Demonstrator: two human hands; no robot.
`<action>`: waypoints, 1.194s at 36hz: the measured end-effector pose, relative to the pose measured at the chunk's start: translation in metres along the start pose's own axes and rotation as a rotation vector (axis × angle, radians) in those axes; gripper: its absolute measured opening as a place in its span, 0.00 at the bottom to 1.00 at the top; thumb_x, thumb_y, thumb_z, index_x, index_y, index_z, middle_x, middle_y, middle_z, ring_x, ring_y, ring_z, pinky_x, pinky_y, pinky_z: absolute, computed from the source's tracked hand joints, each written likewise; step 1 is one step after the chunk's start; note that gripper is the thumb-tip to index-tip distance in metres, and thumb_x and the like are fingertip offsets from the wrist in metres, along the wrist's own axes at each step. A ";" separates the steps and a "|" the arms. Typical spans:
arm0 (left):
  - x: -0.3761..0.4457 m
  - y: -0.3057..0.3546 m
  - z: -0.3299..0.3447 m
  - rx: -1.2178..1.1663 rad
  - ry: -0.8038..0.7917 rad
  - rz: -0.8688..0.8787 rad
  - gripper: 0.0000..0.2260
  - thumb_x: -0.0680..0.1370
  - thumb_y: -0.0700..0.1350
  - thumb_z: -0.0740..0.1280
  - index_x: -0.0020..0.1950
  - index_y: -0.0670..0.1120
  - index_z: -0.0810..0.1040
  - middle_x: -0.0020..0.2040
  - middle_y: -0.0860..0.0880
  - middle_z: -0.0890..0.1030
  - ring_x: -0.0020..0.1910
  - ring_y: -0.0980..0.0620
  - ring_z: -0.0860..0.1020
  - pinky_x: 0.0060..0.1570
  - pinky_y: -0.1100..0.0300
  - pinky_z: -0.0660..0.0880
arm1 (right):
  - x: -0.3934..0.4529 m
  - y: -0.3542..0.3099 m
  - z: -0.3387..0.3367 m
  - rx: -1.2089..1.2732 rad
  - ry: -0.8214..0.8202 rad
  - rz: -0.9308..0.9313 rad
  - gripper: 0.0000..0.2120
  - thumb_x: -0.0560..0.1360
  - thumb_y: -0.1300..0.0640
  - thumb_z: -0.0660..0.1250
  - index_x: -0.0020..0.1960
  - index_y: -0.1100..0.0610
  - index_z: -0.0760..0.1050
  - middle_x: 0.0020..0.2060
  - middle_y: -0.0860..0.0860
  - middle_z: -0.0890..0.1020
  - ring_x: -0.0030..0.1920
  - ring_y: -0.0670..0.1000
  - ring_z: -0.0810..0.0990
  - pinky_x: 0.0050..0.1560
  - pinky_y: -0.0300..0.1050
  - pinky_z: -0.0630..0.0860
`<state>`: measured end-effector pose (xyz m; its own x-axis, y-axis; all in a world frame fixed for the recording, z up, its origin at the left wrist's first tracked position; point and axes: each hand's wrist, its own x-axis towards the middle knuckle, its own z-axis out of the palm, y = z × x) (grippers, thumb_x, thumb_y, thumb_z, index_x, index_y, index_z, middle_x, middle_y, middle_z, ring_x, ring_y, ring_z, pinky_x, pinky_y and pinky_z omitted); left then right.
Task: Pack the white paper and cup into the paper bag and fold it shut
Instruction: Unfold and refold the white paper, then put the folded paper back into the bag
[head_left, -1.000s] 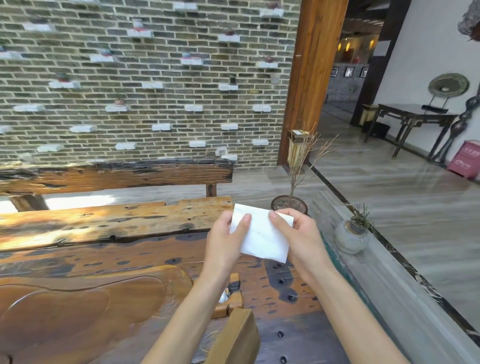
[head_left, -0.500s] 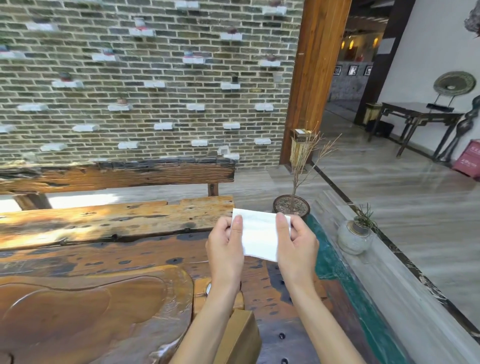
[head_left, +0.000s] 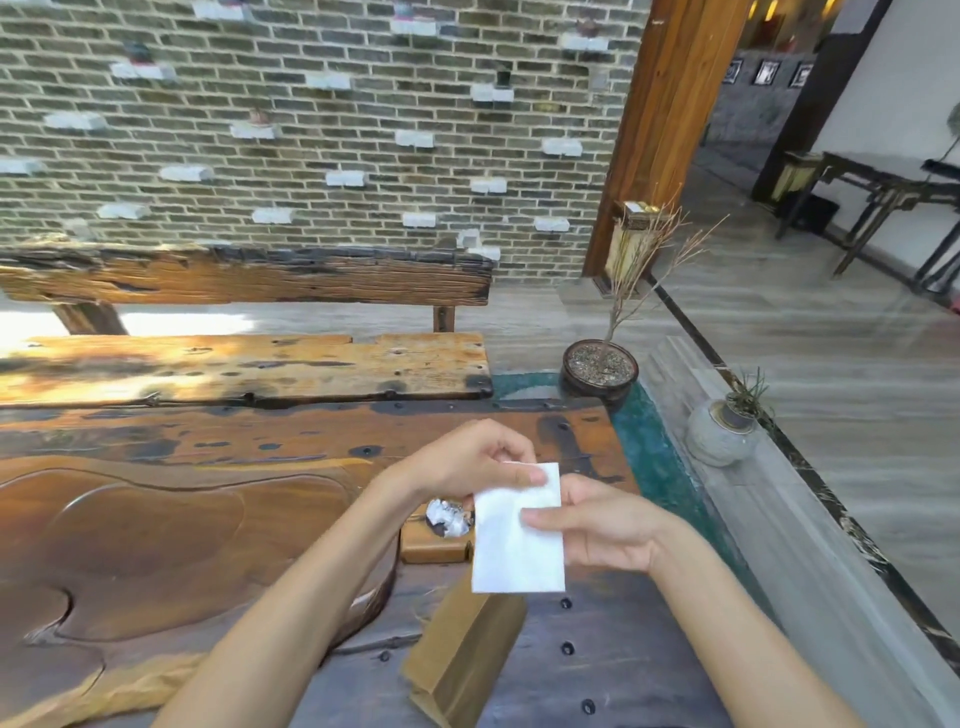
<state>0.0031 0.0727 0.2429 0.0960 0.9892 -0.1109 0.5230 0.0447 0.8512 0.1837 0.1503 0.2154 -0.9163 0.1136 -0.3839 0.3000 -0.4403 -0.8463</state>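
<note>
Lowered since before, both hands pinch the white paper above the paper bag, hiding the cup.

Dark wood table w/ carved tray; brown paper bag and cup on it.

A matt, finely textured white paper sheet is seen above a matt brown kraft-paper bag on a glossy, knotted, dark varnished wooden tabletop.
</note>
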 end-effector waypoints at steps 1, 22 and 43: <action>0.000 -0.004 0.001 0.000 -0.011 0.003 0.12 0.79 0.50 0.68 0.43 0.41 0.81 0.31 0.45 0.78 0.29 0.47 0.74 0.26 0.57 0.69 | 0.004 0.005 0.000 0.027 -0.004 -0.003 0.15 0.80 0.67 0.61 0.65 0.61 0.77 0.64 0.59 0.81 0.64 0.56 0.80 0.67 0.56 0.74; -0.004 -0.182 0.038 -0.250 0.201 -0.509 0.13 0.84 0.48 0.57 0.46 0.44 0.77 0.38 0.45 0.80 0.31 0.50 0.77 0.40 0.54 0.80 | 0.040 0.086 -0.030 0.392 0.381 0.053 0.18 0.77 0.69 0.63 0.66 0.68 0.73 0.60 0.65 0.82 0.58 0.62 0.83 0.52 0.57 0.83; -0.082 -0.305 0.148 -0.962 0.105 -1.067 0.10 0.81 0.46 0.60 0.50 0.43 0.79 0.44 0.44 0.84 0.36 0.51 0.82 0.34 0.62 0.76 | 0.089 0.163 -0.039 0.614 0.533 0.200 0.17 0.79 0.66 0.64 0.67 0.68 0.73 0.61 0.65 0.81 0.64 0.64 0.78 0.61 0.60 0.75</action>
<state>-0.0394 -0.0430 -0.0835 -0.0537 0.4276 -0.9024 -0.4637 0.7896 0.4017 0.1610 0.1235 0.0291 -0.5665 0.3198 -0.7595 0.1041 -0.8864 -0.4510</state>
